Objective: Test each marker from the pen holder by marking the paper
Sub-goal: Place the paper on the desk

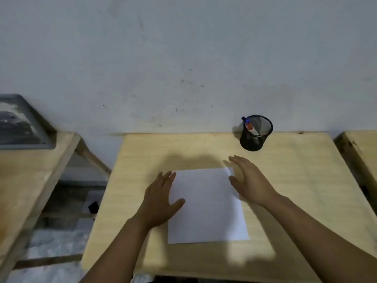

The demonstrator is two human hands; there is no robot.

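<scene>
Surface: I'm looking down on a pale wood surface (295, 180) that fills the middle of the frame, its far edge against the wall.
Room: a grey-white wall (183, 58) with small dark specks takes up the upper half; a second wooden table (30, 180) sits at the left with a grey tray (24, 123) at upper left, and the corner of another table (363, 152) shows at the right edge. Floor shows in the gap at lower left.
Paper: a white sheet of paper (206, 205) lies flat at the centre, long axis running from the bottom of the frame toward the top, tilted slightly leftward at the top.
Pen holder: a black mesh pen holder (256, 132) stands upright at the upper right of the surface, near the wall and well apart from the paper.
Markers: inside I can see a marker with a red-and-white end (252, 128) leaning toward the upper left, and a dark one with a blue tip (245, 120) poking over the left rim.
Left hand: my left hand (161, 199) lies with fingers straight and apart on the paper's left edge, thumb on the sheet.
Right hand: my right hand (248, 178) has fingers spread and relaxed over the paper's upper right corner, holding nothing; I cannot tell if it touches.
</scene>
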